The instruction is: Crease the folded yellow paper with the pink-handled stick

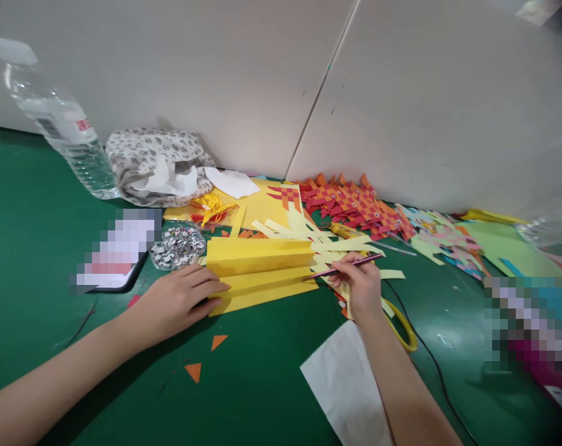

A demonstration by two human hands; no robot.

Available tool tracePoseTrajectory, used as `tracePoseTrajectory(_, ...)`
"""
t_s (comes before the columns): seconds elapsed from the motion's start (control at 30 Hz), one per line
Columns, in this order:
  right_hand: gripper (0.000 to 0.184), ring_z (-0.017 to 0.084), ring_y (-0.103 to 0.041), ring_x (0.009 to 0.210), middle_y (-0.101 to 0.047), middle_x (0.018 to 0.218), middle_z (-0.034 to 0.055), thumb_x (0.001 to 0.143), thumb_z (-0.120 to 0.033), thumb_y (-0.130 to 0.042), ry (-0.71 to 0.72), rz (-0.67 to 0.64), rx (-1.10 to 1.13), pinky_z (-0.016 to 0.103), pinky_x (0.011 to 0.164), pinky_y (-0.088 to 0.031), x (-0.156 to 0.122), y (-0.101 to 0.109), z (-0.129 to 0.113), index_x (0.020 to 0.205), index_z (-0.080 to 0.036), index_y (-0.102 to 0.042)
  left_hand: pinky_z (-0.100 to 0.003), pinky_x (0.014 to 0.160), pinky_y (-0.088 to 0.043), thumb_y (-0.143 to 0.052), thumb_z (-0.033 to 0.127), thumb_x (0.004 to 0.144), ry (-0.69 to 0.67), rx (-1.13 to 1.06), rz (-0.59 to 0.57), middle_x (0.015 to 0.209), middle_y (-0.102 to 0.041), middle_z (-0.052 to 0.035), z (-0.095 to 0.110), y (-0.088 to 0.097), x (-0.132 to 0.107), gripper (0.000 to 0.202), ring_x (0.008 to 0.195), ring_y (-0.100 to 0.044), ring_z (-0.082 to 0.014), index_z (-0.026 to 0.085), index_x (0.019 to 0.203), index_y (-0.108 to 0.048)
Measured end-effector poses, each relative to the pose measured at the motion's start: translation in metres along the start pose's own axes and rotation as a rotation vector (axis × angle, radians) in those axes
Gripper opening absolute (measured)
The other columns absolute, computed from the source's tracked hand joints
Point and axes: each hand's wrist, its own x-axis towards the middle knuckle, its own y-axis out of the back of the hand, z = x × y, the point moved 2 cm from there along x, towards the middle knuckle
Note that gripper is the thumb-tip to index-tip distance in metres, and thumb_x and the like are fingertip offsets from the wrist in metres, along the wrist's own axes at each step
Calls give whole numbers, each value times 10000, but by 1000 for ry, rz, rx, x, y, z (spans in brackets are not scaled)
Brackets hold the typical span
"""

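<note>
A folded sheet of yellow paper (262,263) with long creases lies on the green table in front of me. My left hand (183,294) rests on its left edge, fingers stretched out and pressing it down. In my right hand (357,285) is a dark purple pencil (324,272), pinched between the fingers. The pencil's tip touches the right part of the yellow paper, near a crease. Pale yellow paper strips (341,244) lie just beyond and under my right hand.
Woven orange-red paper fish (355,204) are piled by the wall. Around the work lie a bag of googly eyes (177,244), a phone (118,248), a water bottle (67,130), a tissue pouch (155,164), yellow-handled scissors (404,331), white tissue (343,384) and orange paper triangles (194,371).
</note>
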Motion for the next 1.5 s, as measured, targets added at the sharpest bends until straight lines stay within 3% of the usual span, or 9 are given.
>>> tracePoseTrajectory(0.33,166,102,-471,351,-547,390,-29,634,-188,-670,189,140,-109,208,359,-348,2,16,-12,506,-187,-565,-328,748,-499,-440,259,963,-1,-2,-1,981,-669,-55,1,0,0,222,860,-603,-196,197,1056,-632)
tracePoseTrajectory(0.47,142,97,-493,346,-533,399,-46,633,-147,-659,305,172,-6,196,350,-342,-4,13,-20,515,-179,-586,-330,749,-496,-458,260,957,12,0,5,983,-668,-51,1,-1,0,205,869,-601,-200,201,1052,-629)
tracePoseTrajectory(0.53,139,101,-531,364,-546,424,-48,648,-155,-680,297,104,72,190,354,-370,-12,2,-23,538,-179,-599,-328,749,-493,-476,261,950,29,1,4,979,-668,-50,1,-2,0,188,870,-596,-202,201,1042,-628)
tracePoseTrajectory(0.6,152,111,-554,367,-593,446,-32,667,-200,-725,235,-52,66,193,348,-401,-22,-16,-25,567,-179,-611,-328,747,-491,-488,263,945,45,3,4,969,-668,-50,2,-2,0,176,863,-591,-203,198,1030,-628)
tracePoseTrajectory(0.73,221,124,-636,463,-687,559,10,735,-335,-745,-14,-368,44,207,458,-514,-46,-55,-20,657,-174,-615,-326,735,-489,-488,270,946,48,4,1,955,-668,-44,2,-4,0,174,857,-588,-203,197,1026,-624)
tracePoseTrajectory(0.8,235,114,-648,496,-701,597,12,745,-358,-744,-92,-458,45,201,500,-527,-55,-69,-16,688,-170,-615,-325,730,-488,-485,276,947,42,12,4,950,-666,-44,2,-4,0,177,859,-590,-205,195,1023,-623)
tracePoseTrajectory(0.93,248,120,-671,553,-711,633,11,758,-380,-735,-158,-509,70,210,553,-546,-62,-80,-8,729,-170,-606,-323,725,-486,-472,274,951,36,20,12,954,-664,-48,2,-3,0,182,856,-593,-206,193,1013,-623)
tracePoseTrajectory(1.1,257,113,-664,554,-704,637,6,763,-383,-732,-146,-500,63,197,548,-530,-60,-77,-5,723,-174,-587,-326,720,-486,-479,266,948,33,15,15,957,-664,-50,3,-3,1,167,856,-591,-209,191,1004,-616)
tracePoseTrajectory(1.5,280,105,-594,476,-655,542,-4,726,-392,-752,-17,-311,-10,194,488,-473,-35,-40,-5,660,-174,-587,-326,742,-478,-475,275,954,46,-6,4,966,-662,-37,2,-3,0,168,865,-589,-200,213,1028,-611)
